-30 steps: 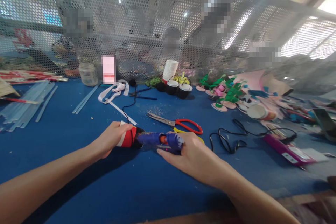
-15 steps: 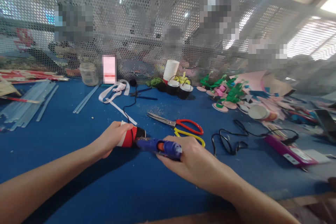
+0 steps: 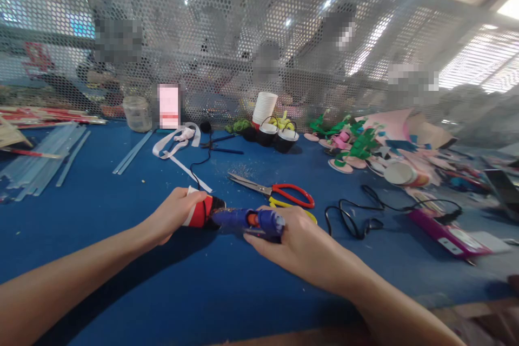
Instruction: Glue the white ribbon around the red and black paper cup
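A perforated screen [image 3: 227, 38] rises behind a broad blue counter [image 3: 235, 292]. From where I stand, a person's right hand [image 3: 298, 238] grips a glue gun and the left hand [image 3: 170, 216] is clamped on a paper cup. Scissors [image 3: 265, 190] with red and yellow handles lie just beyond the right hand. The blue glue gun [image 3: 233, 219] is nearly level, its long axis running sideways, nozzle toward the left hand. There the red, white and black paper cup [image 3: 197, 214] lies on its side, black end facing the nozzle; whether they touch, I can't tell. A thin black cord [image 3: 198, 177] crosses the cup. I can read no brand, label or lettering anywhere.
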The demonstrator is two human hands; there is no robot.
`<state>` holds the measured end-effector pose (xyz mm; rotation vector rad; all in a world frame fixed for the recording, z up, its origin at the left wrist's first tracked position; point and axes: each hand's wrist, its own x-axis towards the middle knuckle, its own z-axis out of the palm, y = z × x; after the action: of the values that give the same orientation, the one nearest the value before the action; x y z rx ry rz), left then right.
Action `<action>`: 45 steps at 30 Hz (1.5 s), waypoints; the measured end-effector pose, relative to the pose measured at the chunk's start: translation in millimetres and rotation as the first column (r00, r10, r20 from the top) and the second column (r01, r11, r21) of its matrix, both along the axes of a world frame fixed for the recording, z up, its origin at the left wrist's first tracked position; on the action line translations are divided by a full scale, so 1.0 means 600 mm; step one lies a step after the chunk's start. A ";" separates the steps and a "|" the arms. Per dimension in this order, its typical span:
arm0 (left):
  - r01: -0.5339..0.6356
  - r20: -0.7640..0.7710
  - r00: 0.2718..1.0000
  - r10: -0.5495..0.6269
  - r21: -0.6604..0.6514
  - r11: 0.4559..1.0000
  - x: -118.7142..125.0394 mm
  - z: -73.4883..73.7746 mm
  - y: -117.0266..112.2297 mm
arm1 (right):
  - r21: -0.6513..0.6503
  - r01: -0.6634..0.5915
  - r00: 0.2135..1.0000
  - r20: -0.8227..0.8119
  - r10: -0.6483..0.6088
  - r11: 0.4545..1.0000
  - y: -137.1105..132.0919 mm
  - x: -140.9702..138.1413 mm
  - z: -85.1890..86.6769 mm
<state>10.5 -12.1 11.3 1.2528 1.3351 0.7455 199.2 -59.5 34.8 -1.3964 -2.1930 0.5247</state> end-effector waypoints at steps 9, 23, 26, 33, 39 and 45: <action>0.052 -0.011 0.999 -0.052 0.051 0.997 -0.001 -0.005 -0.003 | -0.271 0.113 0.983 -0.107 -0.146 0.956 0.015 0.005 0.008; 0.170 -0.077 0.984 -0.164 0.093 0.981 -0.004 -0.013 0.000 | -0.387 0.088 0.990 -0.070 -0.124 0.918 0.028 0.022 0.011; 0.182 -0.126 0.978 -0.167 0.121 0.976 -0.005 -0.012 0.000 | -0.389 0.070 0.987 -0.104 -0.119 0.918 0.032 0.023 0.011; 0.245 -0.182 0.960 -0.213 0.176 0.953 -0.006 -0.011 -0.003 | -0.417 0.054 0.988 -0.110 -0.110 0.907 0.036 0.027 0.016; 0.260 -0.232 0.949 -0.212 0.199 0.945 -0.003 -0.007 -0.006 | -0.424 0.058 0.987 -0.113 -0.116 0.904 0.044 0.028 0.011; 0.285 -0.244 0.942 -0.231 0.217 0.934 -0.005 -0.010 -0.007 | -0.455 0.016 0.987 -0.136 -0.087 0.890 0.044 0.031 0.013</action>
<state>7.5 -16.2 5.3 1.7165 1.2379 0.6146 217.8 -33.1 42.9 -1.5745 -1.9773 1.1440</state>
